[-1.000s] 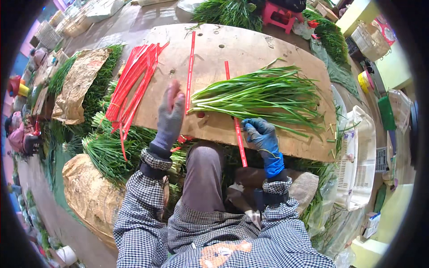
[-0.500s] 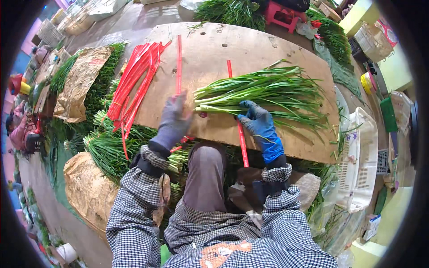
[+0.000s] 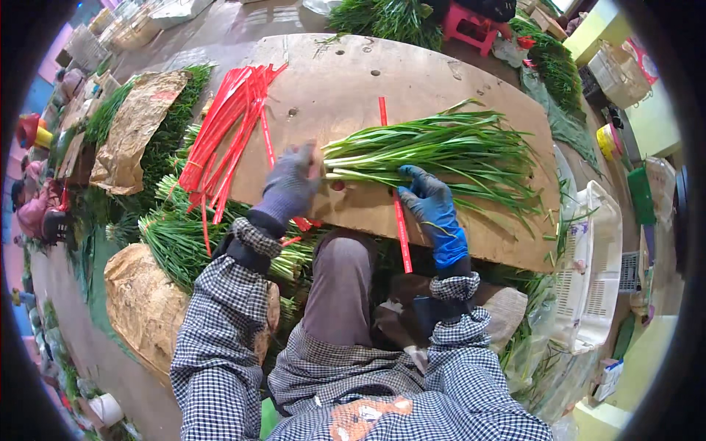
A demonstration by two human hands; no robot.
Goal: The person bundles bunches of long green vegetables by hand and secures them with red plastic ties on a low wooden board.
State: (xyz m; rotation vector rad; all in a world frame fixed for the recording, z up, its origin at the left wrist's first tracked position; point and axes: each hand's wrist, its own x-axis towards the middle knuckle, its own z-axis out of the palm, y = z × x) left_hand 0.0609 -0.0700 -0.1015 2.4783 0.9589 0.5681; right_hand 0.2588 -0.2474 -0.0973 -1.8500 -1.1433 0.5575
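A loose bunch of garlic chives point(image 3: 441, 147) lies across the wooden board, pale stem ends to the left and green leaves to the right. One red printed strip point(image 3: 402, 235) passes beneath it, showing above and below. My left hand point(image 3: 288, 187), in a grey-purple glove, stands at the stem ends with its fingers extended and apart, nothing visibly held. My right hand point(image 3: 435, 217), in a blue glove, grips the bunch's near side by the strip, fingers bent. More red strips point(image 3: 228, 125) lie piled at the board's left; a single strip point(image 3: 267, 140) slants beside them.
The board point(image 3: 331, 81) has a curved far edge and several holes. More chives point(image 3: 180, 235) are heaped left below it, beside brown paper point(image 3: 140, 283). A white plastic crate point(image 3: 588, 264) stands at right, and a red stool point(image 3: 471, 29) beyond the board.
My left hand has moved slightly right and up, against the stem ends. The single red strip near it has shifted left toward the pile. My right hand stays on the bunch.
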